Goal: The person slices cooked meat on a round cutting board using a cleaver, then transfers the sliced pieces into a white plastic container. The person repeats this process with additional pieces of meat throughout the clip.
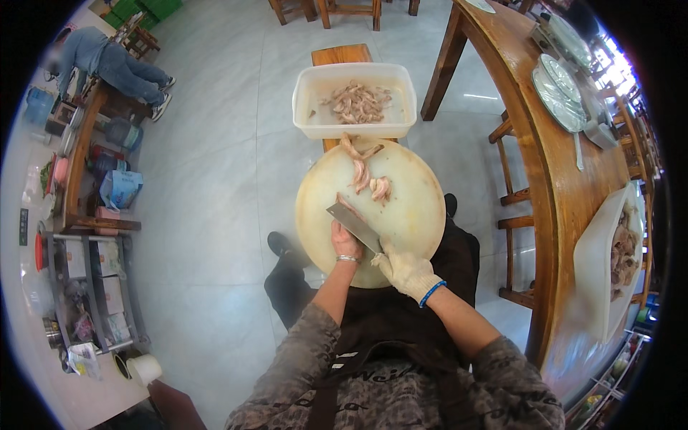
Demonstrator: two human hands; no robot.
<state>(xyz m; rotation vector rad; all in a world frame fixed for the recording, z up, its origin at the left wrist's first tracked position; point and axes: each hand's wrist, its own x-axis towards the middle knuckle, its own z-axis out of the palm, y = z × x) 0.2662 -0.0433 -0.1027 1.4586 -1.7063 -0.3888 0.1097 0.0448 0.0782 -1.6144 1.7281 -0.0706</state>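
My right hand [406, 271], in a cream knit glove with a blue band at the wrist, grips a cleaver [355, 226] by its handle. Its broad blade slants up and left over a round cutting board [419, 209]. My left hand [346, 239], bare with a silver bracelet, is at the blade's near side, holding a strip of meat [348, 205]. The blade hides part of the fingers and of the strip. Farther up the board lie a longer, branching piece of meat [359, 156] and a small clump of meat [381, 188].
Beyond the board, a white plastic tub [301, 102] of cut meat [360, 102] stands on a wooden stool [341, 55]. At right, a wooden table [516, 91] carries wrapped dishes [559, 88] and a tub of meat [596, 274]. A person [107, 59] bends over at far left, near a shelf [91, 290].
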